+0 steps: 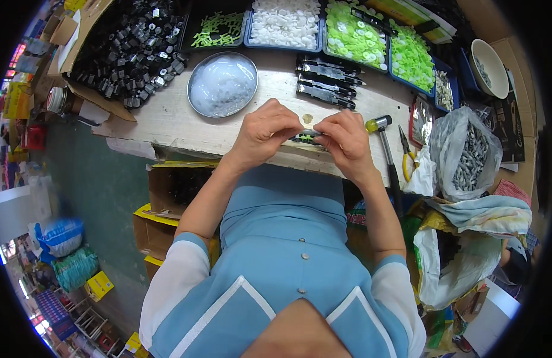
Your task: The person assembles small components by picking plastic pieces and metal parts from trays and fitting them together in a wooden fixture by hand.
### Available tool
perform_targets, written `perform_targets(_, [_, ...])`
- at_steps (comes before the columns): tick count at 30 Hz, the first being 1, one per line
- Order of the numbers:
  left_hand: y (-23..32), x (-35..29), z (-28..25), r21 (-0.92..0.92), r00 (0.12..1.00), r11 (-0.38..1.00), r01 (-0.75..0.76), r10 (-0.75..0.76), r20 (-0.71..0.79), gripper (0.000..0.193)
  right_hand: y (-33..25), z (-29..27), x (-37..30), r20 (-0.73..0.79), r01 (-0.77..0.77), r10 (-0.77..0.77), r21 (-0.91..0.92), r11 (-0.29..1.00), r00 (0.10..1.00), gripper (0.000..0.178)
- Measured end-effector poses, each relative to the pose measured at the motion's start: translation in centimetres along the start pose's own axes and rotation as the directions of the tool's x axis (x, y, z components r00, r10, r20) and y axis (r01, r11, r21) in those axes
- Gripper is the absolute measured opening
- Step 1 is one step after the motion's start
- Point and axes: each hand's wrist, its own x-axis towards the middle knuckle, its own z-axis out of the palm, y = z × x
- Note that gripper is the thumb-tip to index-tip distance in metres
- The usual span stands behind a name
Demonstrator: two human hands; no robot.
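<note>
Near the front edge of the workbench [162, 128], my left hand [261, 132] and my right hand [347, 140] meet over a small black piece with bright green parts in it [304, 138]. Both hands pinch it between thumb and fingers, one at each end. My fingertips hide much of it, and its exact kind is not clear. Just beyond my hands lie several long black pieces [326, 82] in a row. A round metal dish of whitish, translucent gel [222, 82] sits to the left. By my right hand is a hammer [386, 146] with a yellow-green face.
Along the back stand bins of small green parts [219, 30], white parts [285, 22] and green discs [356, 39]. Black blocks [135, 53] fill a carton at left. To the right are yellow-handled pliers [409, 156], a plastic bag of metal parts [471, 152] and a cream bowl [495, 71].
</note>
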Motion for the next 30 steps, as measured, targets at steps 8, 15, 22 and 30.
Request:
perform_targets(8, [-0.6, -0.5, 1.5, 0.023, 0.999, 0.998, 0.050, -0.050, 0.008, 0.019, 0.6, -1.7, -1.7, 0.057, -0.157, 0.158, -0.021, 0.987, 0.986, 0.019])
perform_targets(15, [-1.4, -1.8, 3.4, 0.275, 0.990, 0.951, 0.142, -0.142, -0.018, 0.024, 2.3, -2.8, -3.5, 0.143, -0.208, 0.226, -0.134, 0.969, 0.963, 0.015])
perform_targets(22, [-1.2, -1.9, 4.4, 0.360, 0.983, 0.915, 0.182, -0.176, -0.050, 0.025, 1.9, -2.3, -3.1, 0.165, -0.173, 0.202, -0.172, 0.970, 0.965, 0.017])
perform_targets(30, [-1.3, -1.9, 4.6, 0.327, 0.974, 0.918, 0.224, -0.216, -0.061, 0.026, 1.7, -1.7, -2.9, 0.182, -0.128, 0.172, -0.233, 0.964, 0.968, 0.018])
